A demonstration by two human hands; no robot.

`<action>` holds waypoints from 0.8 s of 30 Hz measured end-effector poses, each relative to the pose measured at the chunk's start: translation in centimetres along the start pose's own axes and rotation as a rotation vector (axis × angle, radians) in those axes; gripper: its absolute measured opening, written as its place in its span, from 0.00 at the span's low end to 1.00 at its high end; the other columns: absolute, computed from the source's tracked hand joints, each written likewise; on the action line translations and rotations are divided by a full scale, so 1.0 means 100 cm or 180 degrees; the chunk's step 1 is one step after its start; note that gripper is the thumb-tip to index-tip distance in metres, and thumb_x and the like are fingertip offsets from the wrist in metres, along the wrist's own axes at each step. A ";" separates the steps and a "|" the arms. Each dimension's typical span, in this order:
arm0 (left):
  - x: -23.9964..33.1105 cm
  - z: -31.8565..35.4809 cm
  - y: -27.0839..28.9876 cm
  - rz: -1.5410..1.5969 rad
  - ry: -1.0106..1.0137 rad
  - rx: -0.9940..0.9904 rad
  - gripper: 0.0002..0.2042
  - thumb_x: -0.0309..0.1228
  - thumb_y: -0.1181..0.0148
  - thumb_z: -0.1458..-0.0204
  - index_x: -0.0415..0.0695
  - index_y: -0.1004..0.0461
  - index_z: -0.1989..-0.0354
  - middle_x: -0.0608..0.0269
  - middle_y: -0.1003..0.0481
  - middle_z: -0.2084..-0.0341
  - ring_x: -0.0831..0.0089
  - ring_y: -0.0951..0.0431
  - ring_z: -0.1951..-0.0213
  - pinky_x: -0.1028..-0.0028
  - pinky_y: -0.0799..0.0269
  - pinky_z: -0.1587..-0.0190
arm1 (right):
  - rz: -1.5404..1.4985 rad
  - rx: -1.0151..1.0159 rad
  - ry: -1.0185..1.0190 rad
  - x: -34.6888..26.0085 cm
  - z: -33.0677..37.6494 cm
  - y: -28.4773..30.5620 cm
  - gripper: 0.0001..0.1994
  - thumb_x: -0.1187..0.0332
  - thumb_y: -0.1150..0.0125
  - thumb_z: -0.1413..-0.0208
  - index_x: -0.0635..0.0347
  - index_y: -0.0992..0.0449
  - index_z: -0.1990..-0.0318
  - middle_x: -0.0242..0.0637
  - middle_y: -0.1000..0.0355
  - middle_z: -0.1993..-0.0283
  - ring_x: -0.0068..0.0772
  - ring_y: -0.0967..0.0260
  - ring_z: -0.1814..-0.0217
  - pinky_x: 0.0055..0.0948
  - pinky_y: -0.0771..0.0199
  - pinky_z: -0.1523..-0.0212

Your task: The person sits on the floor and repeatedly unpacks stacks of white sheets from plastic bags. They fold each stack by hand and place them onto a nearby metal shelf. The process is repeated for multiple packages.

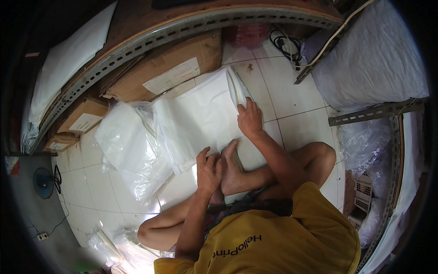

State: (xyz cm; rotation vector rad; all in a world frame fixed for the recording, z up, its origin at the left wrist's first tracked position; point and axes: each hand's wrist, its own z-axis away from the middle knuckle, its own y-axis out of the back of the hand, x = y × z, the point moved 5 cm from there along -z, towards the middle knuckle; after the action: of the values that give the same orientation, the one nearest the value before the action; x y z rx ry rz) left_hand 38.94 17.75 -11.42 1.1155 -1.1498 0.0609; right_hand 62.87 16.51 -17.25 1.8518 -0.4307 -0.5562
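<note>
A white folded stack (196, 118) lay on the tiled floor (299, 125) in front of a person in a yellow shirt (278, 237), who sat with knees bent outward. The right hand (250, 119) rested at the stack's right end, fingers on its layered edge; whether its grip was clamped on the layers or only pressed against them, I could not tell. The left hand (209, 173) hung near the stack's lower edge, beside a bare foot (232, 173), its grip loose and apart, holding nothing. A white bundle in clear plastic (130, 153) lay against the stack's left side, and a cardboard box (137, 84) stood just beyond, below a metal-edged shelf (182, 28).
</note>
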 end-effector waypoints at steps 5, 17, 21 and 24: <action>-0.003 0.011 -0.005 -0.0056 0.0026 -0.0076 0.13 0.29 0.41 0.46 0.39 0.23 0.54 0.40 0.34 0.44 0.42 0.33 0.43 0.56 0.34 0.41 | -0.0143 -0.0311 -0.0183 0.009 -0.010 0.003 0.14 0.67 0.35 0.55 0.60 0.23 0.59 0.49 0.33 0.48 0.49 0.34 0.46 0.47 0.30 0.51; 0.001 -0.011 -0.007 0.0335 0.0037 0.0066 0.12 0.29 0.44 0.45 0.37 0.24 0.55 0.40 0.33 0.45 0.43 0.33 0.43 0.54 0.36 0.41 | 0.0043 0.0370 0.0618 -0.011 -0.001 0.012 0.05 0.70 0.46 0.49 0.57 0.25 0.66 0.40 0.32 0.58 0.42 0.35 0.50 0.42 0.35 0.54; 0.012 -0.028 -0.003 0.0290 0.0002 0.0062 0.12 0.29 0.43 0.44 0.38 0.24 0.54 0.41 0.34 0.43 0.45 0.34 0.42 0.57 0.34 0.42 | 0.0169 0.0059 0.0526 -0.014 -0.001 0.013 0.04 0.69 0.46 0.48 0.56 0.26 0.67 0.36 0.30 0.64 0.38 0.33 0.52 0.40 0.34 0.56; 0.010 -0.038 -0.010 0.0382 -0.0053 0.0119 0.12 0.29 0.43 0.44 0.38 0.24 0.53 0.42 0.32 0.45 0.46 0.32 0.43 0.58 0.32 0.44 | 0.0043 0.0031 0.0470 -0.016 0.001 0.009 0.04 0.70 0.46 0.48 0.55 0.27 0.64 0.35 0.30 0.68 0.38 0.31 0.58 0.41 0.33 0.58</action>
State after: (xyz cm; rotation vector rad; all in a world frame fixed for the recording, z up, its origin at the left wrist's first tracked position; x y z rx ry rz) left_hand 42.52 19.55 -11.24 1.0808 -1.2342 0.1671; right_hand 61.47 16.99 -16.12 1.8833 -0.3475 -0.4053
